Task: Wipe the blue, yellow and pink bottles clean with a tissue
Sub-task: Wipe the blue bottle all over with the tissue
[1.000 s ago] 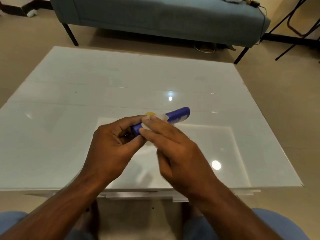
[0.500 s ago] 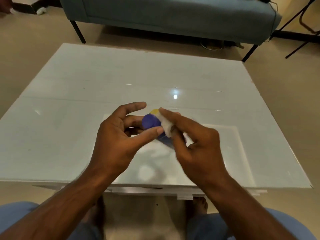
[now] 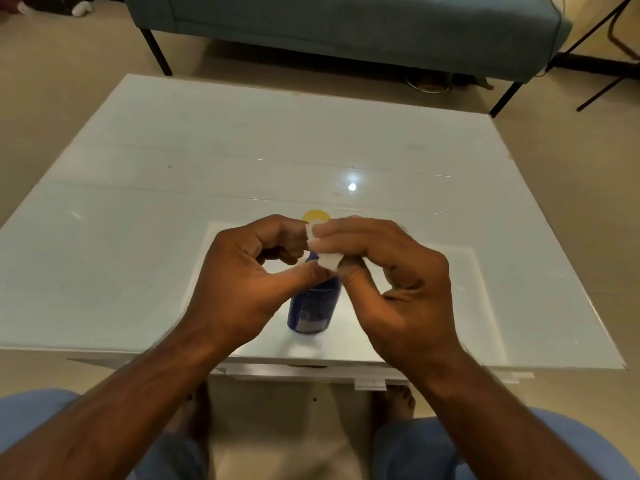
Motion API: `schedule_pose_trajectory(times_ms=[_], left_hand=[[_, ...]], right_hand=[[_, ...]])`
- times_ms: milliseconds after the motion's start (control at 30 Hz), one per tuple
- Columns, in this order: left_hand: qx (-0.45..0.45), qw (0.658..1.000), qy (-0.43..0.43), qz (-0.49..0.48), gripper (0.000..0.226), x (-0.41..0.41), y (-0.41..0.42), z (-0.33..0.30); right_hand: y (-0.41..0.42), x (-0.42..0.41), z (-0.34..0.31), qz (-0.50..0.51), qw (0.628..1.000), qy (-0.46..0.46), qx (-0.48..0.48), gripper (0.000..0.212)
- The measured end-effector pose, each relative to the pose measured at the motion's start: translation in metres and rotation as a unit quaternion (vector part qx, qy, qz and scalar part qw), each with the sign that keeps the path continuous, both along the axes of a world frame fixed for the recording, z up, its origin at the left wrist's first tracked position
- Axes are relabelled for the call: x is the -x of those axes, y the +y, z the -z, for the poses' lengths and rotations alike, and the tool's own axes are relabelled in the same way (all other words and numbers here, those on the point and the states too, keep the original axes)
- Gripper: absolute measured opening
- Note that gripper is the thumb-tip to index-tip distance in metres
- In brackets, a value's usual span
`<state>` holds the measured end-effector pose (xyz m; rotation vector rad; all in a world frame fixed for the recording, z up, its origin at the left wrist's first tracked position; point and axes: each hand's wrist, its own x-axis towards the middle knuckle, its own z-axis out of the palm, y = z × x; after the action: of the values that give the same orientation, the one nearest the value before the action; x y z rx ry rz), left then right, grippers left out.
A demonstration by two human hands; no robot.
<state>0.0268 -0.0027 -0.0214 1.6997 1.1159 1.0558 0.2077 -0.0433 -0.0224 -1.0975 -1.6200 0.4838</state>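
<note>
Blue bottle (image 3: 313, 308) upright below both hands' grip, right hand (image 3: 388, 278) seemingly pinching tissue (image 3: 325, 259).

surface (image 3: 214, 188): white, glossy, in front of me | sofa (image 3: 346, 26): grey-blue, dark legs, beyond the far edge | floor (image 3: 59, 84): beige | my knees: blue trousers (image 3: 31, 417), bottom edge

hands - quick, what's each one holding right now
Left hand: pinches the top of the blue bottle.
Right hand: pinches the white tissue against the bottle's top.
</note>
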Motion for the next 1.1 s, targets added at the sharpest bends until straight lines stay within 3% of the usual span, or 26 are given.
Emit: schedule_pose_trajectory(times_ms=[167,300,433,600,733,933,1100], left_hand=[[0.007,1.000,-0.013,0.022,0.024,-0.003,-0.003,-0.001],[-0.002,1.000,-0.020,0.017,0.027,-0.003,-0.003,-0.002],[-0.011,1.000,-0.001,0.028,0.021,-0.005,-0.003,-0.002],[-0.028,0.999,0.006,0.025,0.026,-0.001,0.001,0.003],[-0.059,0.997,0.036,0.036,0.019,-0.003,0.000,0.004],[-0.061,0.996,0.047,0.035,0.024,-0.003,0.002,0.008],[-0.037,0.998,0.047,0.007,0.044,-0.005,0.001,0.006]], right_hand=[[0.005,-0.006,0.004,0.071,0.997,-0.015,0.017,0.024],[0.000,-0.003,0.001,0.039,0.997,-0.045,-0.052,0.021],[0.004,-0.007,0.005,0.092,0.995,-0.037,0.001,0.025],[-0.002,0.002,0.000,0.008,0.996,-0.056,-0.069,0.018],[0.002,-0.001,0.005,0.061,0.997,-0.041,-0.007,0.020],[-0.001,0.001,0.006,0.019,0.990,-0.125,-0.068,0.017],[0.005,-0.008,0.002,0.102,0.995,-0.023,0.001,0.020]])
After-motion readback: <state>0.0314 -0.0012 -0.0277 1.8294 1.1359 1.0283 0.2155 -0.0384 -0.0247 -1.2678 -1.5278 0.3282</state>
